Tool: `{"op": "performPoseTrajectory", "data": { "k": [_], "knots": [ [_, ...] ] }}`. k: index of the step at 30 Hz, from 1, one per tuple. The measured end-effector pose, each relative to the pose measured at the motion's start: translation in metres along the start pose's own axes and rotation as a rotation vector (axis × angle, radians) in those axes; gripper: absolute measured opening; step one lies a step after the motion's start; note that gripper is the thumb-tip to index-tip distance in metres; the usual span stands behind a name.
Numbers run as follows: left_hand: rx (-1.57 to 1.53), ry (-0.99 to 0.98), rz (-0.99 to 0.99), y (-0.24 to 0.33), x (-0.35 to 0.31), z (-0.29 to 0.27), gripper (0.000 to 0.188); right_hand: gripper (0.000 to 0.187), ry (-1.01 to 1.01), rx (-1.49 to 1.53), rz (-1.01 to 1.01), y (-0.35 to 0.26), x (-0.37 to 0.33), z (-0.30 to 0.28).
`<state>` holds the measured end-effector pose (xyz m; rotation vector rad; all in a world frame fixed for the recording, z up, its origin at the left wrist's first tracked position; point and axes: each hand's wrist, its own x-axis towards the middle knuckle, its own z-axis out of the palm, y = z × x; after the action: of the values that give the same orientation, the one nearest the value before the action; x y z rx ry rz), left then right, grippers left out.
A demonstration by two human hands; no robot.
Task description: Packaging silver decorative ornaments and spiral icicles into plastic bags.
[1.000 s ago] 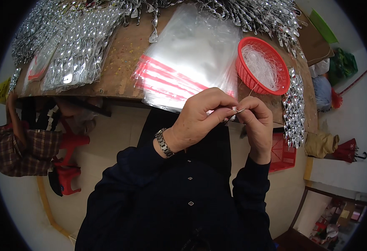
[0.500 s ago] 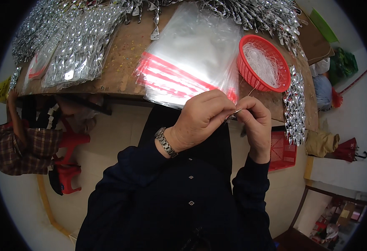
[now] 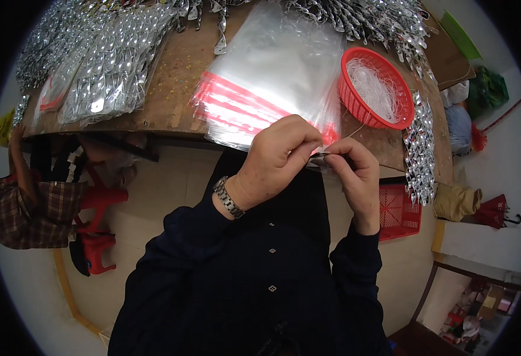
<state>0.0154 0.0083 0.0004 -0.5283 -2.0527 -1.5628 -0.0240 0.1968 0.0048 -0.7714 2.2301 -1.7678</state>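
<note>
My left hand (image 3: 279,157), with a metal watch on its wrist, and my right hand (image 3: 358,178) meet at the table's front edge. Thumb and forefinger of each are pinched on a small shiny silver piece (image 3: 318,157). Its exact shape is mostly hidden by the fingers. Just beyond lies a stack of clear plastic bags (image 3: 281,59) with red bands at the near end. A red plastic basket (image 3: 407,107) holding a tangle of clear thread (image 3: 372,86) stands beyond my right hand. A bundle of silver twisted strips (image 3: 419,151) hangs over the edge to the right.
Bagged silver strips (image 3: 112,65) lie on the brown table (image 3: 174,95) at the left, with more heaped along the back. Below the right edge is a red crate (image 3: 400,210). Another person in a checked shirt (image 3: 35,213) sits far left near red stools (image 3: 97,252).
Both hands have shifted slightly left, and the left one has risen a little. More of the silver piece shows between the fingers. The basket has barely changed place.
</note>
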Motion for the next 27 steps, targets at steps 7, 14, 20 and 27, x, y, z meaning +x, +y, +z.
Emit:
{"op": "performPoseTrajectory", "data": {
  "k": [7,14,20,27],
  "knots": [
    [-0.229,-0.017,-0.256,0.001,-0.004,-0.004,0.006,0.005,0.064,-0.083,-0.03,0.0,-0.002,0.008],
    [-0.312,0.047,-0.283,0.0,-0.003,-0.011,0.007,0.009,0.056,-0.115,-0.05,-0.004,-0.004,0.009],
    [-0.581,0.281,-0.44,0.007,0.005,-0.03,0.009,0.019,0.003,-0.172,0.166,-0.024,-0.011,-0.007],
    [-0.718,0.397,-0.408,-0.002,0.008,-0.057,0.012,0.015,-0.031,0.142,0.318,-0.035,-0.018,-0.038]
  ]
}}
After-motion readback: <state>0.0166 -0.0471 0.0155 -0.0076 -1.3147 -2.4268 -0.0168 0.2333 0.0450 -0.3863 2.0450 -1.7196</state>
